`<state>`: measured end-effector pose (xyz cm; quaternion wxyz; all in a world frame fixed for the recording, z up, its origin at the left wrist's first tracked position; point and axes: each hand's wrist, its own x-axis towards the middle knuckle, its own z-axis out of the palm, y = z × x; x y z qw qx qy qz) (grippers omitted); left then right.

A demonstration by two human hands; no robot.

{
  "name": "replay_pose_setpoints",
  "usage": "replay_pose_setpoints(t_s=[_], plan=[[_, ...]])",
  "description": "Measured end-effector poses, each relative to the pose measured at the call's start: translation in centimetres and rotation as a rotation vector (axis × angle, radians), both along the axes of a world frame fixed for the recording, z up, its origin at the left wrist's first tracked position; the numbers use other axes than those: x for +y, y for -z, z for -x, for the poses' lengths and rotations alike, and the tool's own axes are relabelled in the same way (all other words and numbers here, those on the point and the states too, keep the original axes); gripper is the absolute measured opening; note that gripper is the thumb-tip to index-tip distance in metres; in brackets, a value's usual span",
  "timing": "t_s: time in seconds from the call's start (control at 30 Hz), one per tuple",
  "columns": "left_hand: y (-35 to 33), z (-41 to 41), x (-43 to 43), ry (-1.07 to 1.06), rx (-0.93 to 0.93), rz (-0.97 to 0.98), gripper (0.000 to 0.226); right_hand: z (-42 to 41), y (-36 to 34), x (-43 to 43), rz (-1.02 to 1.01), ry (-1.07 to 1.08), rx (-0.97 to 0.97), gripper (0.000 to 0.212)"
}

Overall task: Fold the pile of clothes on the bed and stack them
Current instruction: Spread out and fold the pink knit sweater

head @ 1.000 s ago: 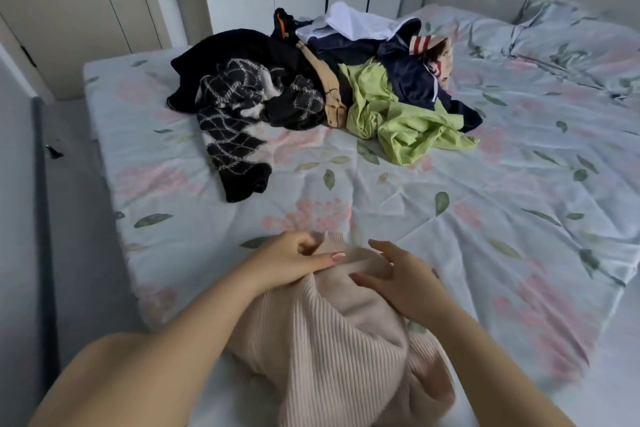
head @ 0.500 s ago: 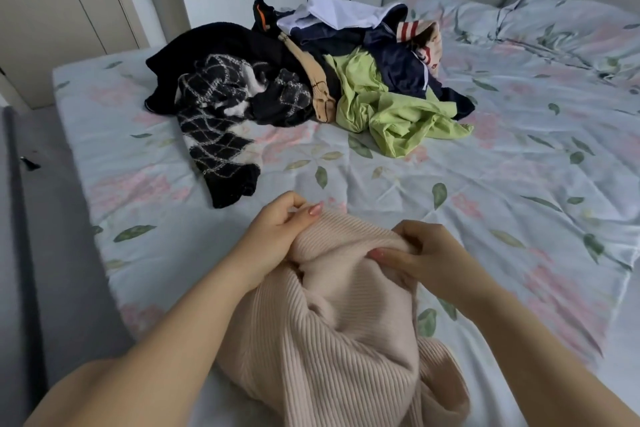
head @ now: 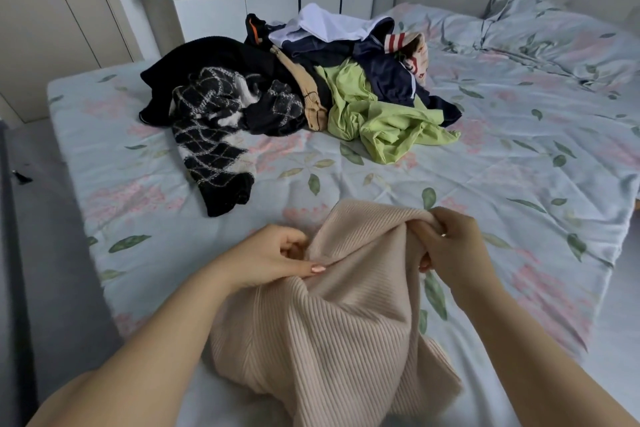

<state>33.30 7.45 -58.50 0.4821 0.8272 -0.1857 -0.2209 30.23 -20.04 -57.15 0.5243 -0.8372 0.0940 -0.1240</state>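
Note:
A pale pink ribbed sweater [head: 332, 329] lies bunched at the near edge of the bed [head: 519, 184]. My left hand [head: 273, 255] pinches its fabric on the left, thumb and fingers closed on a fold. My right hand [head: 446, 243] grips the sweater's upper edge and holds it lifted a little above the sheet. Farther back sits the pile of clothes [head: 301, 87]: a black diamond-patterned knit [head: 211, 142], a lime green garment [head: 377, 118], a navy jacket [head: 391, 76], a white garment [head: 329, 24] on top.
The floral sheet lies bare between sweater and pile and to the right. Pillows [head: 554, 31] sit at the headboard on the right. A white bedside cabinet [head: 204, 17] with plush toys and a bottle stands behind the pile. Floor runs along the bed's left side.
Both hands moved apart along the sweater's top edge, the right one going right and lifting the fabric. The sweater is spread wider than before.

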Motion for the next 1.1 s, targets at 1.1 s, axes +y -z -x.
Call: replay_pose_setpoints(t_s=[1.1], plan=[[-1.5,1.6,-1.4,0.061,0.271,0.367,0.043,0.9,-1.3,1.4,-0.133,-0.6,-0.063,0.021]])
